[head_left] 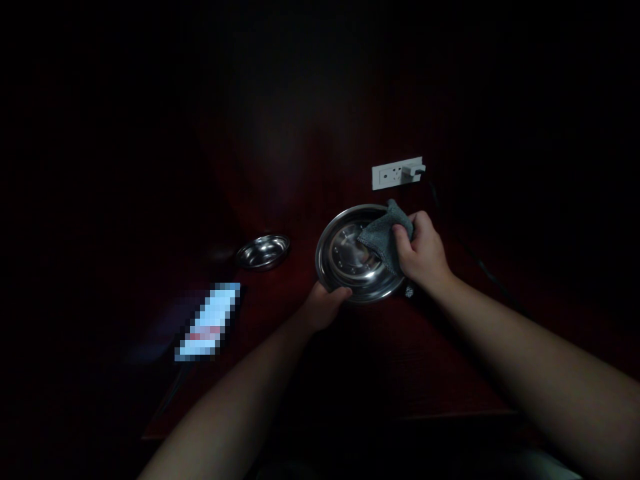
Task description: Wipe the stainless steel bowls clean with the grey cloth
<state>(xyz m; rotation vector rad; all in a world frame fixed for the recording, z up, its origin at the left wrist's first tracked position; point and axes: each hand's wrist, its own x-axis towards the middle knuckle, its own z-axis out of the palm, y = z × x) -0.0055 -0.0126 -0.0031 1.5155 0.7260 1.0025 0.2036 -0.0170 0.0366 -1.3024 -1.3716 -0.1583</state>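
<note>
The left hand (326, 308) is gripping the near-left rim of a metal bowl (345, 253), while the right hand (424, 253) is clutching a grey cloth (386, 235) over its right rim. The bowl is leaning above the bench (395, 363), right of a small metal dish (264, 252); whether it is touching down isn't showing. It is probably feeling light, stiff and slick, its rim offering the surest hold.
</note>
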